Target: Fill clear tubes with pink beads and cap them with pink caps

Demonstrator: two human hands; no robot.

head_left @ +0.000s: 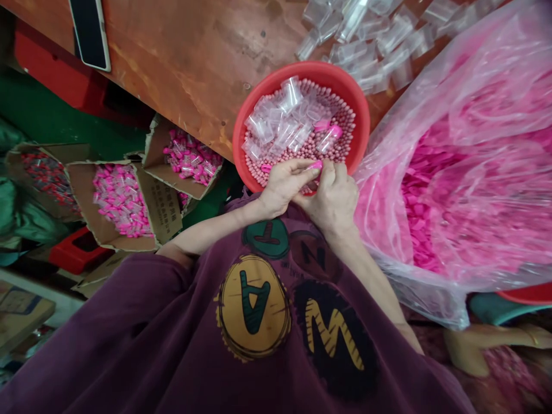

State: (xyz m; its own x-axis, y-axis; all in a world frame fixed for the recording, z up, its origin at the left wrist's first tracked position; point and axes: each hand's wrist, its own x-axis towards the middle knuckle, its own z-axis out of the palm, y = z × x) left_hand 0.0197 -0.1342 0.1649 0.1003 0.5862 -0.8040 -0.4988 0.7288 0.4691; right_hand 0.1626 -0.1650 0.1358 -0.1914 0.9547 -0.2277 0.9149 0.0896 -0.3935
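Note:
A red plastic bowl point(360, 109) sits at the edge of a brown table, filled with small pink beads and several clear little tubes point(280, 123). Both of my hands meet over the bowl's near rim. My left hand point(282, 185) is closed in a pinch, with a small pink cap point(316, 165) at its fingertips. My right hand point(335, 198) is curled shut right against it, knuckles towards me. Whatever the right fingers hold is hidden. One pink-capped tube point(330, 137) lies on the beads just beyond my hands.
A big clear plastic bag of pink caps point(457, 172) bulges at the right, touching the bowl. Empty clear tubes point(375, 40) are heaped on the brown table point(194, 63). A dark phone point(89, 31) lies far left. Cardboard boxes of pink-capped tubes point(123, 198) stand lower left.

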